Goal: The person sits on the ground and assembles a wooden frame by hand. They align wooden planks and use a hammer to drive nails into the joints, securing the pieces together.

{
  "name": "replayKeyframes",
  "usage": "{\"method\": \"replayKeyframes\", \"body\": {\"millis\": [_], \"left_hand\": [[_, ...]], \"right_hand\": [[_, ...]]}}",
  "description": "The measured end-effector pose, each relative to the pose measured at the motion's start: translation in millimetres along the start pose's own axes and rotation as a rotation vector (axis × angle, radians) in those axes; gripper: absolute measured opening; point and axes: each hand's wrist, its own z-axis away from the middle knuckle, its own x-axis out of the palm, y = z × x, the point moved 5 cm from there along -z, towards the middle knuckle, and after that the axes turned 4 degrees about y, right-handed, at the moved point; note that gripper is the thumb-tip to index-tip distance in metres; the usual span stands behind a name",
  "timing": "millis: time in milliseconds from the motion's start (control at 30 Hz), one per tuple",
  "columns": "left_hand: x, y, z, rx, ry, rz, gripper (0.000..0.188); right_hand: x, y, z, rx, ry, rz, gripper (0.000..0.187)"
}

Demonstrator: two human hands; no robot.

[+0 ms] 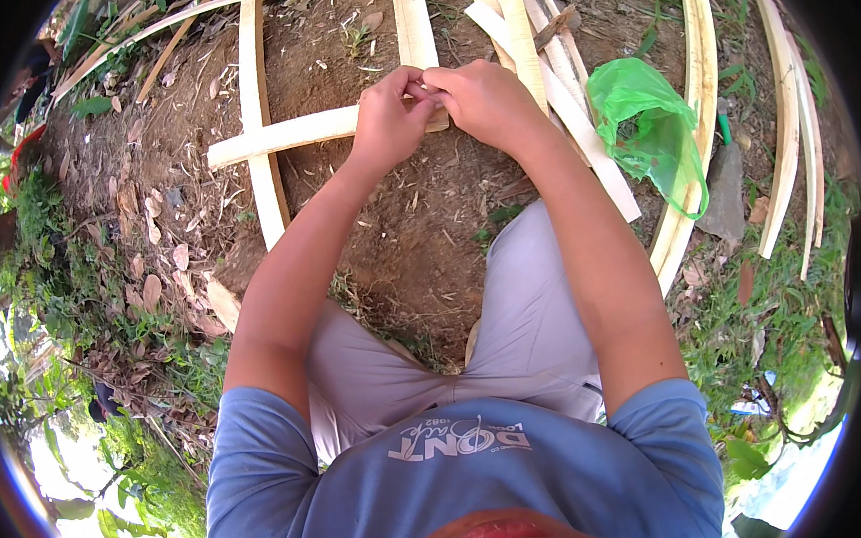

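Observation:
My left hand (390,119) and my right hand (488,102) meet above a joint of pale wooden strips. The fingers of both are closed and pressed together at the tips, and whatever they pinch is too small to make out. Beneath them, a short crosswise strip (302,132) reaches left and lies over a long lengthwise strip (254,83). Its right end comes out under my hands, by the lower end of a second lengthwise strip (413,24). My fingers partly hide how these two pieces overlap.
A crumpled green plastic bag (645,110) lies at right against a long curved strip (693,136). Several loose strips (560,79) are stacked beyond my right hand, and more pale strips (794,120) lie at far right. Bare soil (403,240) with leaves surrounds my knees.

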Motion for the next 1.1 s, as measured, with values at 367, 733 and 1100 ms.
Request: {"method": "replayKeyframes", "body": {"millis": [367,733,1100], "left_hand": [[4,-12,1,-0.001,0.004,0.100,0.023],[6,-8,-1,0.014,-0.037,0.093,0.007],[11,0,-2,0.011,-0.048,0.102,0.006]], "right_hand": [[-11,1,6,0.045,0.156,-0.136,0.024],[-132,50,33,0.187,0.420,-0.005,0.019],[-289,310,227,1.184,0.126,0.780,0.030]]}}
